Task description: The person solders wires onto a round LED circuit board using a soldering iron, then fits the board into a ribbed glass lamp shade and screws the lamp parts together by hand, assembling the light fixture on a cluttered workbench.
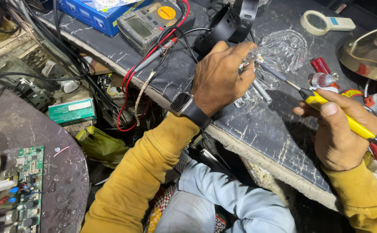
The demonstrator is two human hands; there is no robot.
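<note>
Near the workbench's front edge, the left hand is gripping a small clear glass piece with curled fingers, while the right hand is pinching a yellow-handled soldering iron, its tip touching that piece.

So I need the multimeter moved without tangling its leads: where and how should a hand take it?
Grip the multimeter across its long grey sides, near the display end. Come from above on the side toward the blue box: it lies flat, face up, and the red and black leads leave from the dial end, so fingers there would likely snag them.
</note>
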